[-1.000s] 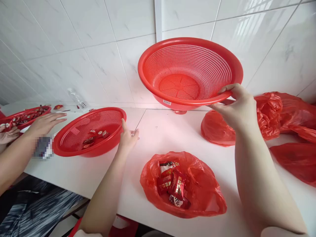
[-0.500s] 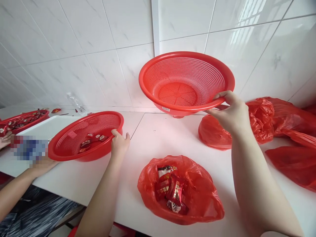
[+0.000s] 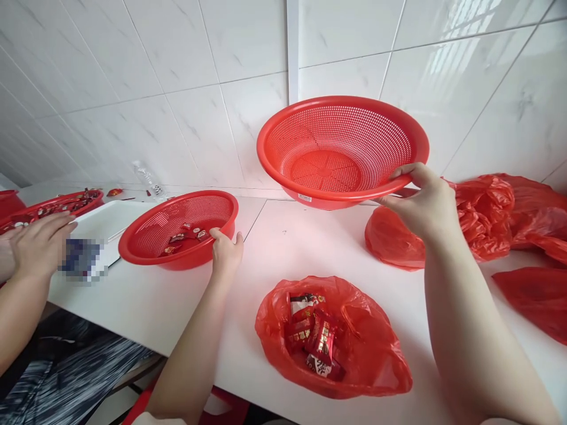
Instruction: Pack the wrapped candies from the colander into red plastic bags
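My right hand (image 3: 419, 192) grips the near right rim of an empty red mesh basket (image 3: 328, 168), held up in the air and tilted slightly toward me. My left hand (image 3: 227, 248) is closed on the right rim of a second red basket (image 3: 212, 254), which has several small wrapped snacks (image 3: 186, 235) at its bottom. Between my forearms, an open red plastic bag (image 3: 372, 354) lies on the white table (image 3: 177, 313) with several red, black and white wrapped packets (image 3: 321, 336) inside.
Knotted red bags (image 3: 487, 215) lie at the right by the tiled wall. At the left are another person's hands (image 3: 38, 245), a white tray (image 3: 110, 221), a full red basket (image 3: 95, 203) and a clear wrapper (image 3: 148, 177).
The other person's hand has let go of the left basket's far side and moved left. My left hand and its basket have shifted slightly right in view, the basket now more level.
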The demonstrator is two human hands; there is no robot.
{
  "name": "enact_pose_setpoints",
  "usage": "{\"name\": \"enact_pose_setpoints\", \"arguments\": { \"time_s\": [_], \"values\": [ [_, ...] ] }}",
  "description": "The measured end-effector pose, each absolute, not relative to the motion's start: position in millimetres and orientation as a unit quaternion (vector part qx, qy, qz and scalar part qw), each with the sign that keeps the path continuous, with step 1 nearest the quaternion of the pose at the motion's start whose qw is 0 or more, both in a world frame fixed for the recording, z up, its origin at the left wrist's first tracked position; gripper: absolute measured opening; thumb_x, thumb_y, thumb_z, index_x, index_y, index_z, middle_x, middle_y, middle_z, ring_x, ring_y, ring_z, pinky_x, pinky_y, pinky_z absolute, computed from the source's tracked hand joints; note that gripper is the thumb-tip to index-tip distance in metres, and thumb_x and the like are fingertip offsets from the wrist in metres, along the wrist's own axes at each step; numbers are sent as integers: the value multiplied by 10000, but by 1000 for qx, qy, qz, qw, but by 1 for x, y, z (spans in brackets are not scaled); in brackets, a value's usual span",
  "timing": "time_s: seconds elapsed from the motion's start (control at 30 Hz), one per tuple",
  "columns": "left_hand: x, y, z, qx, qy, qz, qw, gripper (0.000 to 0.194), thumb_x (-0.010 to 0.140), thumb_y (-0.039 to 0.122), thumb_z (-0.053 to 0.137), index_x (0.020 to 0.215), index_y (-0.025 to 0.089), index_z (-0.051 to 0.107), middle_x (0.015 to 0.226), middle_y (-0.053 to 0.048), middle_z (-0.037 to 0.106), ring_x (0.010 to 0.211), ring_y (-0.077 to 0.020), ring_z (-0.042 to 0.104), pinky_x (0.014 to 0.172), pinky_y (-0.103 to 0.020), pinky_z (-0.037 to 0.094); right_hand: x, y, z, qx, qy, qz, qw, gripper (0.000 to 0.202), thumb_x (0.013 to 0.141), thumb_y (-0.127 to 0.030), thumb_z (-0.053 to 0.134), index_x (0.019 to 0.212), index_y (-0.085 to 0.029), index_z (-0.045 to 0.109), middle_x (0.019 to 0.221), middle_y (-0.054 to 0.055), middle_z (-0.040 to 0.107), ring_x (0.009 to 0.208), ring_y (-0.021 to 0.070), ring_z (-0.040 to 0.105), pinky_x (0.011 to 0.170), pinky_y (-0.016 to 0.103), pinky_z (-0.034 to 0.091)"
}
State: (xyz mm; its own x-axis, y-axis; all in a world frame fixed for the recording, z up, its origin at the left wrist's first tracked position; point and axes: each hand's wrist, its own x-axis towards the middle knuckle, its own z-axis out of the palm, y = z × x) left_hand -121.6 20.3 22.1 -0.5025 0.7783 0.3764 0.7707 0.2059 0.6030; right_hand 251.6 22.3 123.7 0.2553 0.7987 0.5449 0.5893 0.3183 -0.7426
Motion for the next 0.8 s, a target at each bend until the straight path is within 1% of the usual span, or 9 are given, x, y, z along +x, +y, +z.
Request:
{"name": "enact_pose_setpoints", "arguments": {
  "time_s": [0.17, 0.37, 0.53, 0.67, 0.8],
  "values": [
    [-111, 19, 21, 509, 758, 407, 20, 561, 836, 422, 542, 1236, 105, 309, 985, -221, 640, 968, -369, 636, 806, -481, 494, 249, 21, 125, -582, -599, 121, 537, 360, 589, -240, 772, 884, -265, 567, 894, -22, 669, 788, 198, 704, 776, 317, 521],
    [-100, 17, 22, 514, 755, 406, 38, 563, 827, 418, 563, 1231, 113, 317, 1008, -213, 647, 937, -351, 644, 809, -465, 492, 251, 26, 120, -567, -609, 109, 544, 347, 612, -270, 749, 901, -272, 558, 903, -22, 664, 791, 209, 708, 775, 338, 517],
    [-86, 9, 24, 562, 708, 423, 67, 588, 799, 455, 619, 1227, 168, 336, 985, -164, 671, 983, -310, 651, 839, -432, 493, 245, 28, 117, -534, -620, 123, 561, 346, 602, -289, 754, 889, -258, 564, 904, -17, 655, 817, 209, 702, 784, 338, 540],
    [-74, 4, 22, 603, 670, 423, 93, 536, 761, 460, 669, 1156, 228, 392, 959, -102, 692, 900, -261, 677, 784, -379, 512, 240, 31, 113, -477, -641, 147, 583, 361, 609, -290, 760, 908, -248, 562, 861, -17, 629, 759, 178, 680, 715, 304, 551],
    [-70, 4, 18, 628, 648, 425, 78, 478, 736, 442, 693, 1073, 231, 427, 849, -54, 687, 806, -227, 676, 718, -336, 512, 231, 33, 110, -390, -666, 209, 600, 375, 637, -311, 750, 943, -232, 549, 895, -8, 591, 733, 132, 620, 739, 299, 553]
  ]
}}
